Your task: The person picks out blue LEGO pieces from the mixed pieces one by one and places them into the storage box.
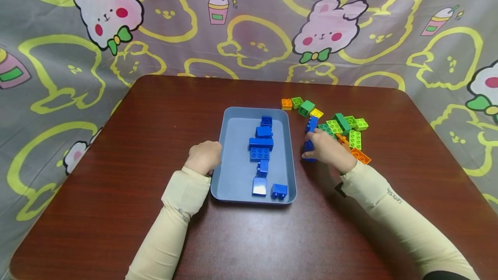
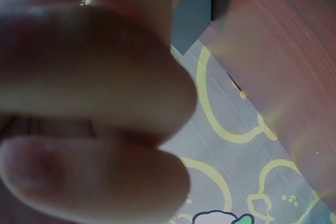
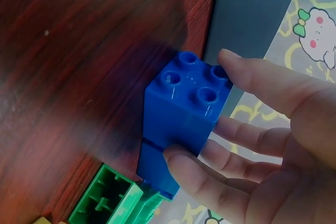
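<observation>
A grey-blue tray (image 1: 233,185) lies flat in the head view with several blue bricks in it. At its left rim is my left hand (image 1: 204,157), whose curled fingers grip the edge; in the left wrist view those fingers (image 2: 100,177) hide the contact. To the right of the tray, my right hand (image 1: 327,148) holds a blue brick (image 3: 181,111) with thumb and fingers around it. That brick stands upright on the table, studs facing the right wrist camera. Another blue brick (image 1: 312,123) stands just beyond the fingers.
Green, orange and yellow bricks lie loose beyond and right of my right hand, including a dark green brick (image 1: 342,123) and an orange brick (image 1: 360,156). The brown table (image 1: 116,185) ends at a patterned cloth (image 1: 249,38).
</observation>
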Available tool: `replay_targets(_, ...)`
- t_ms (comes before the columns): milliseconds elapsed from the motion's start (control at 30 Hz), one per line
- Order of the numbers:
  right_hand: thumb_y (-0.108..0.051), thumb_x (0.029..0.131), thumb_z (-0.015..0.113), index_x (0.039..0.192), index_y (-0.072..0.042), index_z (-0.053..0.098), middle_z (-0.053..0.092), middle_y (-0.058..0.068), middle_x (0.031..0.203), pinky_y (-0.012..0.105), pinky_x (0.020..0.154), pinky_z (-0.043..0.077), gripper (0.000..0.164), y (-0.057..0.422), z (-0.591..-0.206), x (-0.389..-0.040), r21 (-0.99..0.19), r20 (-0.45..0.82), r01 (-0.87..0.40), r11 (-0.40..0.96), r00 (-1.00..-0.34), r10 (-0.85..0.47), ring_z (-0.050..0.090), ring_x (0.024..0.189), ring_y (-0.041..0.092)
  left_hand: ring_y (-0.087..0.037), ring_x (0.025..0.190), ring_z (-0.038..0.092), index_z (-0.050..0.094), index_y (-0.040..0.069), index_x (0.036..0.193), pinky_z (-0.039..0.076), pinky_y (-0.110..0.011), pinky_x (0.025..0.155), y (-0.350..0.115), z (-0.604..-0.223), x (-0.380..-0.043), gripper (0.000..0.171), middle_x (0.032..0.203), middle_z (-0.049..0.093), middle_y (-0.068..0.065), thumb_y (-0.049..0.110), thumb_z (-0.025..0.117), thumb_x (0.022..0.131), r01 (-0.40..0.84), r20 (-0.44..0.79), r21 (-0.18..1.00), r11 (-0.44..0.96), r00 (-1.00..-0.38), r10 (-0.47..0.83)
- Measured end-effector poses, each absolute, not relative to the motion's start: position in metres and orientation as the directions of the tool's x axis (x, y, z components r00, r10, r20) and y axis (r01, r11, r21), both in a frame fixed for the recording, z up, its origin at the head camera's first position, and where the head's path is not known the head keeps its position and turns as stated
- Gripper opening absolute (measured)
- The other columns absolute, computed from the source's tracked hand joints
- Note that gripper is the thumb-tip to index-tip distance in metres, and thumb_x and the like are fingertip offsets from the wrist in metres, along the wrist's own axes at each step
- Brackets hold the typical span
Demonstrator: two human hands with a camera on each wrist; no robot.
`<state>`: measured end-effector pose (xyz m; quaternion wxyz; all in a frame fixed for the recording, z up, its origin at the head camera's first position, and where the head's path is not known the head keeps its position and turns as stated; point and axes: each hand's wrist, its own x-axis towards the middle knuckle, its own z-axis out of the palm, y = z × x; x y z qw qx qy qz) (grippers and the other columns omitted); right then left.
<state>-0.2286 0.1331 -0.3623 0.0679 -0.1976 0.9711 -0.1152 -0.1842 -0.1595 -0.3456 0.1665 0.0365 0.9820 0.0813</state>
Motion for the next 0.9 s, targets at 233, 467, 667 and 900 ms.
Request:
replay_targets(233,-0.017,0.070,0.077,0.101,0.007,0.058,0.053,0.020,0.092,0.036,0.064,0.051,0.043,0.137,-0.361,-0.225,-0.250,-0.028,-0.404,0.880,-0.906,-0.423,0.054,0.077,0.028,-0.016,0.044,0.054,0.062,0.005,0.078,0.043,-0.037,0.051,-0.159,-0.345,-0.184,0.021,0.054,0.055,-0.007,0.004,0.043,0.088,0.043,-0.323,0.172,0.984,-0.941,0.098)
replay_targets(467,-0.013,0.070,0.077,0.103,0.006,0.058,0.051,0.021,0.096,0.040,0.066,0.050,0.043,0.138,-0.349,-0.218,-0.252,0.058,-0.441,0.862,-0.896,-0.441,0.055,0.080,0.031,-0.016,0.044,0.054,0.061,0.005,0.079,0.043,-0.037,0.053,-0.158,-0.344,-0.183,0.019,0.053,0.055,-0.006,0.004,0.044,0.088,0.047,-0.329,0.162,0.986,-0.939,0.099)
replay_targets(667,-0.012,0.070,0.077,0.106,0.005,0.057,0.049,0.021,0.098,0.043,0.068,0.050,0.044,0.134,-0.339,-0.210,-0.270,0.081,-0.439,0.857,-0.897,-0.435,0.055,0.083,0.033,-0.016,0.044,0.054,0.061,0.005,0.080,0.043,-0.037,0.053,-0.158,-0.343,-0.184,0.018,0.055,0.055,-0.006,0.004,0.045,0.088,0.045,-0.329,0.161,0.986,-0.939,0.097)
replay_targets(900,-0.015,0.071,0.077,0.109,0.002,0.056,0.048,0.020,0.101,0.047,0.069,0.049,0.046,0.126,-0.328,-0.201,-0.284,0.083,-0.429,0.857,-0.902,-0.424,0.054,0.088,0.035,-0.016,0.043,0.054,0.062,0.004,0.082,0.042,-0.037,0.053,-0.159,-0.344,-0.183,0.017,0.055,0.055,-0.007,0.005,0.046,0.088,0.043,-0.335,0.161,0.986,-0.937,0.095)
